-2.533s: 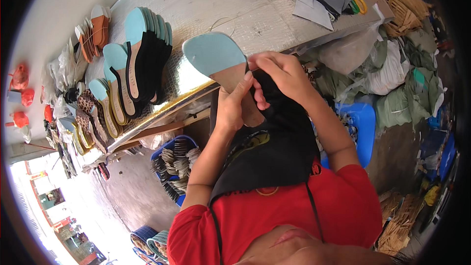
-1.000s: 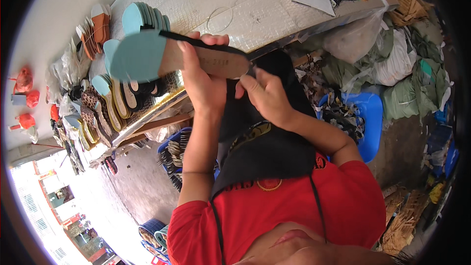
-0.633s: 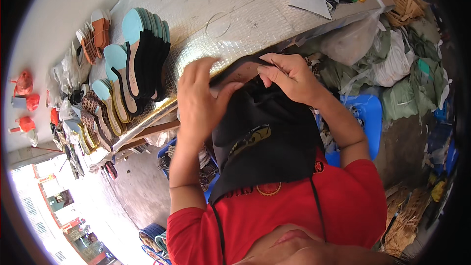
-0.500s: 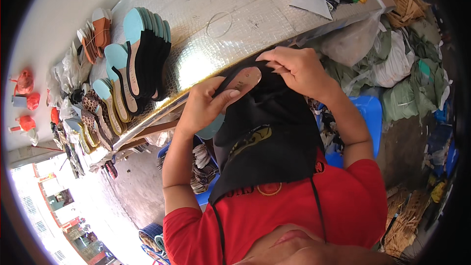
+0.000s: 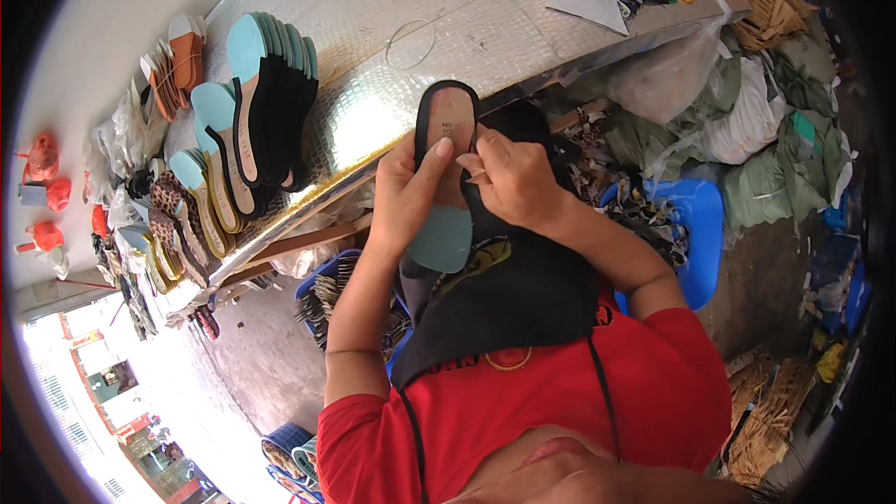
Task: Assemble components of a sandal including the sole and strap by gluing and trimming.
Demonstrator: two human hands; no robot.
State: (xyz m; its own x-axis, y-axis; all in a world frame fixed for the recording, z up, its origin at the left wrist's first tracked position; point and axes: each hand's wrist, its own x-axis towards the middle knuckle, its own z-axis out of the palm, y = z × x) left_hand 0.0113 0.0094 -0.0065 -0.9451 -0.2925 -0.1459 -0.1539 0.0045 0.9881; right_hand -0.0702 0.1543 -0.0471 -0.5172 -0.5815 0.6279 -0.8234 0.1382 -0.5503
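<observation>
Off the bench (image 5: 504,23) edge at six o'clock, I see the insole (image 5: 452,190) lying twelve-to-six, clasped in the left hand (image 5: 403,194), the right hand (image 5: 516,179) bunched at three o'clock, its grip unclear.

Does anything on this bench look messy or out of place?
Mildly, yes: the grey scraps lie loose and overlapping at the far right of the bench, untidy beside the neatly stacked blue-and-black insoles on the left. A thin loop also lies by itself mid-bench.
</observation>
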